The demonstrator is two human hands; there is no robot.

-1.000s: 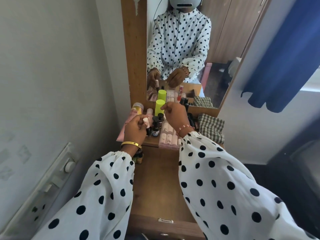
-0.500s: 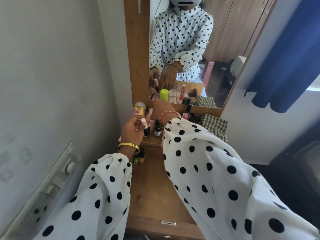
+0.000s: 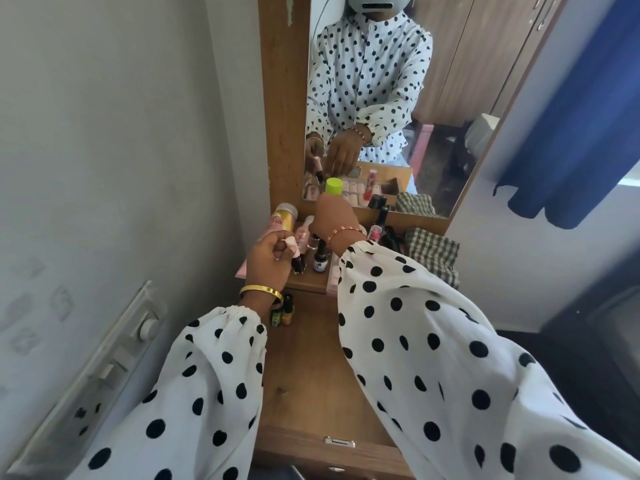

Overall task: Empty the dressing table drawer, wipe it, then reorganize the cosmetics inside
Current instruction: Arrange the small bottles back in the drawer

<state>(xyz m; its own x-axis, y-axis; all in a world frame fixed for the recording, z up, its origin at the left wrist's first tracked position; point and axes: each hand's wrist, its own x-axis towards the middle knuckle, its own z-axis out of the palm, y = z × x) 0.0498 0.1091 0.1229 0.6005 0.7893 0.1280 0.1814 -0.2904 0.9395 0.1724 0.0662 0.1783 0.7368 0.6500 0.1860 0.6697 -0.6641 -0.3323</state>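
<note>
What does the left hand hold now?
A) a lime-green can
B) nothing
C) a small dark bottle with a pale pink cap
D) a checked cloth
C: the left hand grips the pale cap of a small dark bottle above the dressing table shelf.

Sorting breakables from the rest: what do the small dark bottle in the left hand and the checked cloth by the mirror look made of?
Small dark bottle: likely glass, glossy dark body, pale pink cap, presumably plastic. Checked cloth: woven fabric, matte, crumpled in soft folds, so not breakable.
</note>
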